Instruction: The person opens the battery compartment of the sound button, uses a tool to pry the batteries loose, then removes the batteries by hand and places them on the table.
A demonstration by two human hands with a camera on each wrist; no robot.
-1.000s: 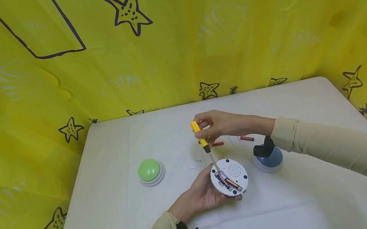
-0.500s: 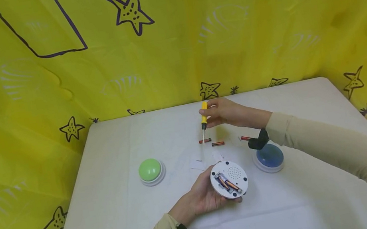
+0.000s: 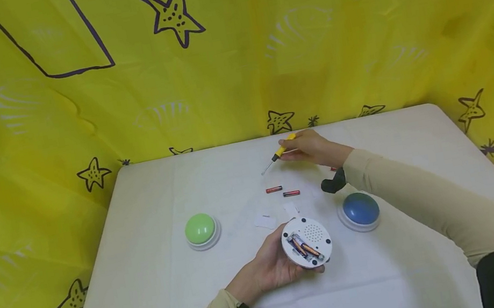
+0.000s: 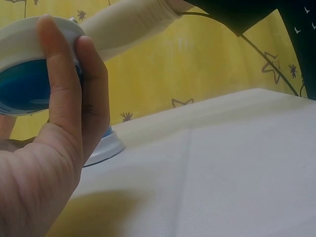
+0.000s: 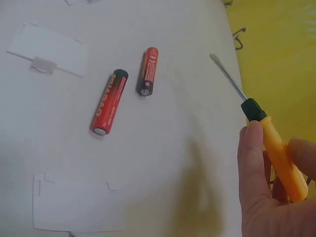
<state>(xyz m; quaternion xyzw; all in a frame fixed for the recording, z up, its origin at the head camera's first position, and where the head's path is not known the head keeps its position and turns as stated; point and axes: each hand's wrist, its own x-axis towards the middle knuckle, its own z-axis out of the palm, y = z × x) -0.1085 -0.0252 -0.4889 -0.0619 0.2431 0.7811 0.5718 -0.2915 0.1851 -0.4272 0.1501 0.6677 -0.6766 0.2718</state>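
My left hand (image 3: 272,261) holds a round white push-button device (image 3: 313,230) with its underside up, showing a speaker grille and an uncovered compartment with batteries (image 3: 306,246) inside. The left wrist view shows its blue dome (image 4: 24,86) facing down behind the fingers. Toward the table's back, my right hand (image 3: 312,147) grips a yellow-handled screwdriver (image 3: 285,146) above the surface, its metal tip pointing left. In the right wrist view, two red and black batteries (image 5: 109,102) lie near it on the table.
A green-domed button (image 3: 200,229) stands at left and a blue-domed one (image 3: 361,209) at right. White battery covers (image 3: 265,221) lie beyond the held device. Another red battery (image 3: 333,168) is partly hidden by the right wrist. A yellow curtain (image 3: 233,69) hangs behind the table (image 3: 163,299).
My right hand has lifted the screwdriver out of the battery compartment and carried it toward the table's back, then right, tilting it flatter. The left hand and held device stay nearly in place.
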